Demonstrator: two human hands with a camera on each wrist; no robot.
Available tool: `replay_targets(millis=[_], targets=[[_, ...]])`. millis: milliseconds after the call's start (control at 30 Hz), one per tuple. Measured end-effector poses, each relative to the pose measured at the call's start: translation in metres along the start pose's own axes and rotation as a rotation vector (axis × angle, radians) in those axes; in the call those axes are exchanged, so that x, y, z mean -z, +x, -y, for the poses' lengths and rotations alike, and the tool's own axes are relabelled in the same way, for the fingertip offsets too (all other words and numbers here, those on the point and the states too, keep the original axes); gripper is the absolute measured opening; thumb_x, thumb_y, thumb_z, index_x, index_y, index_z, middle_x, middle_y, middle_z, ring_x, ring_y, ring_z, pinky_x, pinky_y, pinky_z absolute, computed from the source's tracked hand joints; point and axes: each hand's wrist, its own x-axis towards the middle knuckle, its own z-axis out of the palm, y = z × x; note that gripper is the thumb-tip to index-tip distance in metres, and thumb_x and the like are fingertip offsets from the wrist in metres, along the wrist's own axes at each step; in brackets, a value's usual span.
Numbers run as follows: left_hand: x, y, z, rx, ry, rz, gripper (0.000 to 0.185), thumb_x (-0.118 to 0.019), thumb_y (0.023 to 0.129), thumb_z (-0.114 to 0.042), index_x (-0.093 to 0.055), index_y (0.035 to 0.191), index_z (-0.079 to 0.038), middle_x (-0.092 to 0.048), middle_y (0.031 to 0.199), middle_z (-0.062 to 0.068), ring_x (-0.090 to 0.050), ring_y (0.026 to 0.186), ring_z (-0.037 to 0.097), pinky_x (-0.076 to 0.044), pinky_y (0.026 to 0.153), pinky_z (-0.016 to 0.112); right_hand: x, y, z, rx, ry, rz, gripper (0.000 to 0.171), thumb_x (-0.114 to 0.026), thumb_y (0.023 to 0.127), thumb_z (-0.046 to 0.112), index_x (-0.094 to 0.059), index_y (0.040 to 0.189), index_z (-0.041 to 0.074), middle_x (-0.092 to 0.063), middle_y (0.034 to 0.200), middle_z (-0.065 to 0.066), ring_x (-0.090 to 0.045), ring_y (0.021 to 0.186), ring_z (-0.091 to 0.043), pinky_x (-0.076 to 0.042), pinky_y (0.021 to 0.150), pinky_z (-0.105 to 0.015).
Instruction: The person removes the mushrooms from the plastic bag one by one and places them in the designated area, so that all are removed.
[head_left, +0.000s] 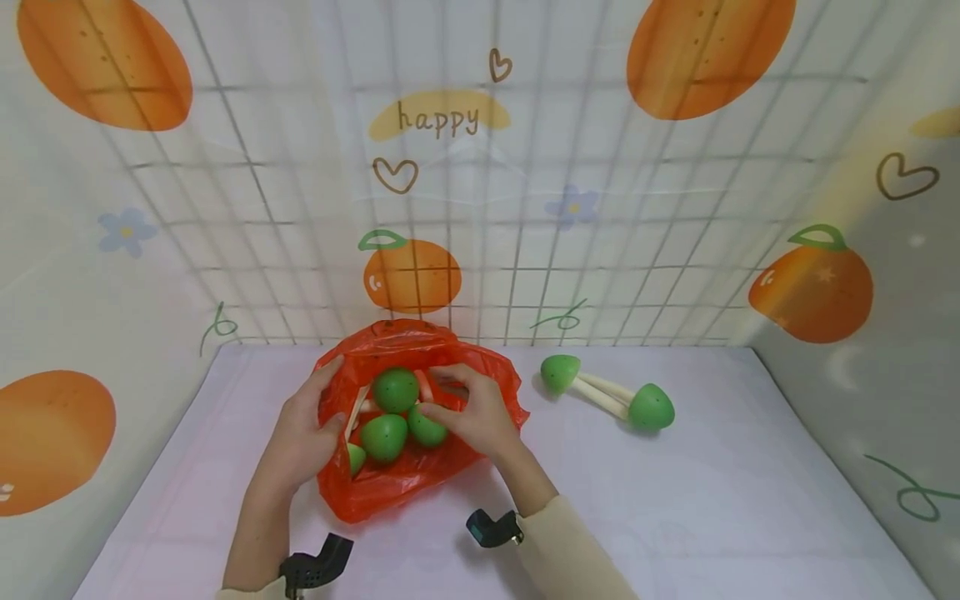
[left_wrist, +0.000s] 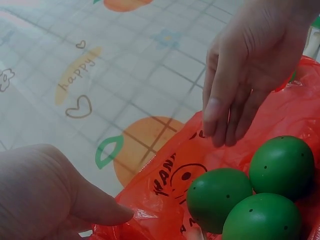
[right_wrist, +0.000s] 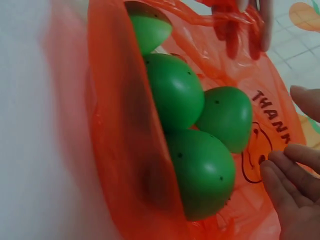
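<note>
A red plastic bag lies open on the table with several green egg-headed maracas inside it. My left hand pinches the bag's left rim; its thumb presses the plastic, and its fingers show through the red film. My right hand hovers over the bag's right side with straight fingers pointing down toward the green heads and holding nothing. In the right wrist view, three green heads are stacked in the bag beside my relaxed fingertips.
Two more green maracas with pale wooden handles lie on the white tabletop right of the bag. Walls with a wire grid and an orange-fruit print close in the back and both sides.
</note>
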Motion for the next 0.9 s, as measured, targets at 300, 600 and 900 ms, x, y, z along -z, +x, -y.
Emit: replay_targets(millis=[300,600,900], targets=[[0.001,0.001,0.001,-0.017,-0.001,-0.003,0.073,-0.055,0.098,0.011,-0.032,0.165,-0.008,-0.039,0.164,0.019,-0.035,0.151,0.042,-0.040,0.114,0.060,-0.015,0.008,-0.001,-0.057,-0.016,-0.013,0.057,-0.086,0.089,0.018,-0.064,0.138,0.000,-0.067,0.134,-0.017,-0.063,0.127,-0.040,-0.054,0.102,-0.058],[-0.001,0.003,0.002,-0.032,-0.010,-0.007,0.074,-0.055,0.096,0.012,-0.033,0.164,-0.007,-0.040,0.163,0.018,-0.036,0.151,0.041,-0.037,0.117,0.060,-0.027,0.015,-0.006,-0.078,-0.147,-0.081,0.060,-0.088,0.088,0.025,-0.065,0.138,0.000,-0.070,0.130,-0.012,-0.066,0.120,-0.031,-0.058,0.100,-0.051],[0.000,0.004,0.006,-0.039,-0.013,-0.010,0.074,-0.055,0.095,0.012,-0.034,0.164,-0.007,-0.039,0.164,0.017,-0.034,0.152,0.040,-0.035,0.118,0.061,-0.043,0.019,-0.005,-0.087,-0.139,-0.131,0.062,-0.090,0.086,0.023,-0.064,0.135,-0.005,-0.069,0.130,-0.016,-0.067,0.120,-0.035,-0.059,0.099,-0.049]])
